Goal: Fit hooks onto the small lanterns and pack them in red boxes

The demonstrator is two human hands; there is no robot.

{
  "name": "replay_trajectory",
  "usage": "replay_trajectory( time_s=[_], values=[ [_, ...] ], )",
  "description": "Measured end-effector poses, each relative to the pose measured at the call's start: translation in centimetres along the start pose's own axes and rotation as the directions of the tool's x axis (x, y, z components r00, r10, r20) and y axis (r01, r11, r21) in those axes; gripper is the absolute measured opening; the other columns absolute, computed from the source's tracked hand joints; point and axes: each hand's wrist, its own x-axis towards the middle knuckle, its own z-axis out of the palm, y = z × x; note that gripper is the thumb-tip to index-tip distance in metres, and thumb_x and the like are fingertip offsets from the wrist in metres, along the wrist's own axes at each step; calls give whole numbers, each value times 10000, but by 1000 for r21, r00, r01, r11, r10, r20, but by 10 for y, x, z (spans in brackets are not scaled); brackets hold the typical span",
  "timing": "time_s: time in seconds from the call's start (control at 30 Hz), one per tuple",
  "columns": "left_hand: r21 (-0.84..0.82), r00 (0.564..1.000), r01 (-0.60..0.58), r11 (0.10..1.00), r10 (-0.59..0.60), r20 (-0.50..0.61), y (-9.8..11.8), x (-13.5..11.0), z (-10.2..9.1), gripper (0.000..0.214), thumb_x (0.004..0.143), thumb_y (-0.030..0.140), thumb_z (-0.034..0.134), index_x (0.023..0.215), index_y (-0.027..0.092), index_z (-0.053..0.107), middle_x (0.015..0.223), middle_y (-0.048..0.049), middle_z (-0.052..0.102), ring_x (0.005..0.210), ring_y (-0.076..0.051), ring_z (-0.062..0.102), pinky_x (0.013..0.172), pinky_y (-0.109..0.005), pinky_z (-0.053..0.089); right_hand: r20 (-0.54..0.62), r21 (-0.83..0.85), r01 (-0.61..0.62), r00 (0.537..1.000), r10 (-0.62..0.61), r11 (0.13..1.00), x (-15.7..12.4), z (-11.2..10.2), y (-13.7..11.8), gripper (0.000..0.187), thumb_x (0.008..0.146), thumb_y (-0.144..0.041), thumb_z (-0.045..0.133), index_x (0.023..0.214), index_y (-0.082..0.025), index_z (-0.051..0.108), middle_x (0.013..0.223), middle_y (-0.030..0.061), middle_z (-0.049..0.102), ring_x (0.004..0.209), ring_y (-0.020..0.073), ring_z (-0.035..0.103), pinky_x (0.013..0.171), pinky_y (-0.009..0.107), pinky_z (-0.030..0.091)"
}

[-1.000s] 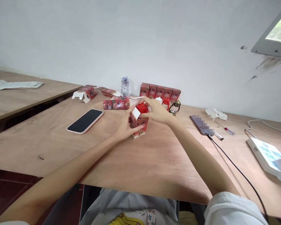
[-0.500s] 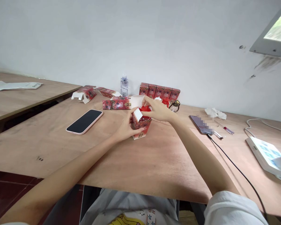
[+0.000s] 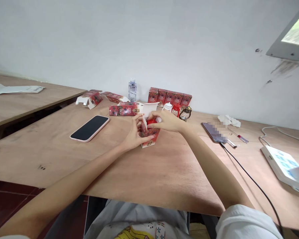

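An open red printed carton (image 3: 149, 143) stands on the table in front of me, its lid flap raised at the back. My left hand (image 3: 132, 135) is wrapped round its left side and front. With my right hand (image 3: 167, 121) I grip the top of a small red lantern (image 3: 151, 121), which is mostly down inside the carton, so its lower part is hidden. Just behind my right hand are a white lantern (image 3: 167, 106), another red lantern (image 3: 175, 110) and a bronze-coloured lantern (image 3: 185, 114).
Several closed red boxes (image 3: 169, 97) line the wall beside a water bottle (image 3: 132, 91). Flattened cartons (image 3: 123, 110) lie left of them. One phone (image 3: 89, 128) lies left; another phone (image 3: 213, 132), with a cable, and a power strip (image 3: 284, 162) are right.
My right hand has lowered the red lantern deeper into the carton. The carton's white side flap has swung up from its folded-in position. My left hand stays round the carton.
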Motion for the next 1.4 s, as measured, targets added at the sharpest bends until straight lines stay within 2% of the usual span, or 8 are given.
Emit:
replay_trajectory(
  time_s=[0.17, 0.3, 0.43, 0.57, 0.77, 0.9, 1.13, 1.4],
  values=[
    [90, 998, -36, 995, 32, 50, -8, -1, -4, 775, 749, 311, 712, 1403, 332, 296, 1330, -88, 472, 1132, -245, 559, 957, -468, 506, -1, -30, 34, 999, -34, 999, -2, 2, -1, 247, 835, -181, 420, 660, -163, 594, 665, 3, 610, 649, 130, 539, 688, 275, 391],
    [137, 997, -65, 988, 60, 41, -11, -2, -7, 711, 757, 328, 709, 1382, 315, 371, 1301, -82, 504, 1124, -240, 561, 943, -433, 516, -267, 251, 80, 964, -10, 965, -9, 2, 7, 249, 841, -173, 360, 892, -192, 603, 977, 46, 650, 964, 172, 594, 872, 338, 445],
    [120, 995, -98, 988, 95, 35, -7, -3, -6, 558, 727, 318, 735, 1231, 265, 502, 1218, -75, 539, 1093, -235, 576, 904, -413, 529, -354, 470, 106, 932, 77, 876, -13, 5, 16, 369, 789, -293, 568, 1148, -245, 499, 1244, 70, 526, 1001, 172, 590, 852, 341, 503],
    [112, 989, -130, 985, 121, 87, -4, -3, -5, 482, 714, 313, 742, 1138, 233, 527, 1146, -76, 566, 1071, -251, 588, 901, -445, 524, -330, 483, 59, 936, 120, 873, -8, 14, 20, 749, 696, -411, 720, 1341, -282, 361, 1399, 111, 390, 1001, 188, 583, 793, 338, 538],
    [143, 991, -134, 981, 132, 30, -15, -7, -3, 676, 720, 269, 727, 1290, 267, 365, 1282, -79, 505, 1172, -288, 537, 933, -452, 520, -95, 553, 133, 991, -97, 822, -11, 17, 5, 360, 836, -379, 603, 1173, -254, 589, 1195, 50, 601, 1076, 197, 585, 890, 353, 507],
    [192, 982, -191, 963, 186, 44, -21, -8, -2, 760, 726, 265, 718, 1340, 282, 270, 1362, -71, 429, 1255, -332, 465, 971, -455, 502, -75, 554, 103, 994, -73, 826, -16, 13, -2, 348, 864, -389, 573, 1188, -263, 600, 1212, 41, 614, 1115, 199, 576, 895, 349, 510],
    [251, 978, -205, 946, 189, 83, -20, -3, -6, 554, 766, 347, 692, 1237, 224, 427, 1198, -80, 549, 1097, -260, 566, 937, -471, 504, -48, 496, 182, 982, -183, 849, -18, 20, 11, 348, 900, -339, 544, 1245, -331, 585, 1370, 10, 530, 1290, 199, 461, 1094, 415, 355],
    [106, 987, -161, 981, 163, -8, -25, -6, 1, 808, 719, 377, 725, 1304, 298, 173, 1406, -141, 313, 1155, -255, 544, 882, -450, 532, -66, 206, 218, 976, -209, 954, -19, 17, 17, 355, 936, -353, 479, 1286, -367, 534, 1414, 4, 494, 1311, 220, 431, 1107, 481, 298]
  ],
)
